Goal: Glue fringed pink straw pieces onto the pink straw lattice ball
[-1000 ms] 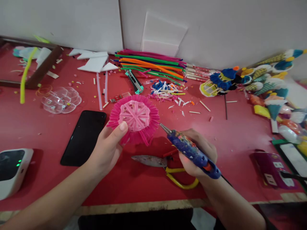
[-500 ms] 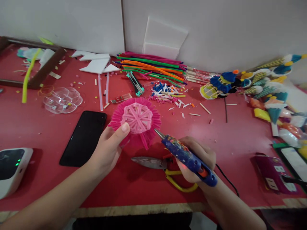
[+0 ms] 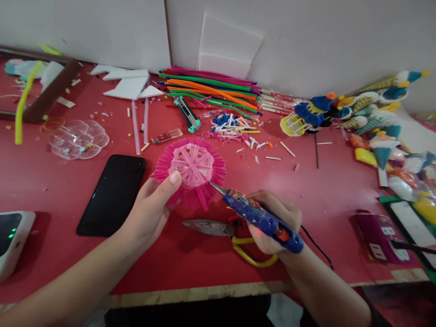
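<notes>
My left hand (image 3: 155, 204) grips a round pink pleated rosette (image 3: 192, 164) by its left edge, thumb on top. Its paler centre has strips crossing like spokes, and a magenta frill runs around it. In my right hand (image 3: 275, 218) is a blue, paint-spotted glue gun (image 3: 260, 218). The gun's metal nozzle points up and left, at the lower right rim of the rosette's centre; whether it touches I cannot tell. Below the two hands, scissors (image 3: 211, 227) with yellow handles lie on the red table (image 3: 163, 268), partly hidden behind my right hand.
A black phone (image 3: 112, 195) lies left of my left hand. Farther back are a clear flower-shaped tray (image 3: 80, 138), a box cutter (image 3: 187, 114), colourful pipe cleaners (image 3: 211, 88) and cut scraps (image 3: 235, 127). A purple power socket box (image 3: 381, 236) stands at right.
The glue gun's nozzle has come closer to the rosette, from just outside the frill's edge to the rim of its centre. The whole view has shifted slightly.
</notes>
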`<control>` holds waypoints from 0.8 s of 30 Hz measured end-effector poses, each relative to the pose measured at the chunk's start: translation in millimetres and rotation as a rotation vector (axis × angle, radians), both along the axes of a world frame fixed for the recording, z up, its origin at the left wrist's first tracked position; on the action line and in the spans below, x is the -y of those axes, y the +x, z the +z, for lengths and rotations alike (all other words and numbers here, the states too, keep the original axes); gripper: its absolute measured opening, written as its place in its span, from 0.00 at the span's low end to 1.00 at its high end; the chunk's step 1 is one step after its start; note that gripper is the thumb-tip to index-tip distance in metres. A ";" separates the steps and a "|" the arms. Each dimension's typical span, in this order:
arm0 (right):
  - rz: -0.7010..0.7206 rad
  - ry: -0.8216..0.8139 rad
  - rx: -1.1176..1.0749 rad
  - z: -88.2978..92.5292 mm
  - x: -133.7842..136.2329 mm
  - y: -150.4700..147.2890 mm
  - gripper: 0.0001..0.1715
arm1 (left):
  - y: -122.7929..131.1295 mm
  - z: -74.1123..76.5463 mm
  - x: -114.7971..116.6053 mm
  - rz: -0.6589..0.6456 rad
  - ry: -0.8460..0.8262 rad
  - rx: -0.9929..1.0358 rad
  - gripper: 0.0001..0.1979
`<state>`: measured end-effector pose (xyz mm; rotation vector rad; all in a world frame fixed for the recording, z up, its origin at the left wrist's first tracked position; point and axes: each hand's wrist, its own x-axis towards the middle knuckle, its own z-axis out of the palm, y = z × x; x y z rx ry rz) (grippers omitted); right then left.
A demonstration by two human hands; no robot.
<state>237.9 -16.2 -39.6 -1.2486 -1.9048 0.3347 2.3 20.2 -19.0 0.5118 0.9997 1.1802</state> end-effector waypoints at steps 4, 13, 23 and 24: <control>-0.002 0.022 -0.009 -1.1 0.1 0.2 0.09 | -1.0 -3.3 -1.5 0.013 -0.040 -0.005 0.26; -0.021 0.035 0.012 0.8 0.4 -0.6 0.10 | 1.5 -3.0 -1.1 0.010 -0.023 -0.026 0.25; -0.008 0.043 0.005 0.9 -0.6 1.1 0.08 | 0.4 -3.1 -1.4 0.018 -0.037 -0.053 0.25; -0.006 0.038 0.001 0.8 -0.5 1.4 0.07 | 0.3 -3.1 -1.4 0.018 -0.042 -0.053 0.25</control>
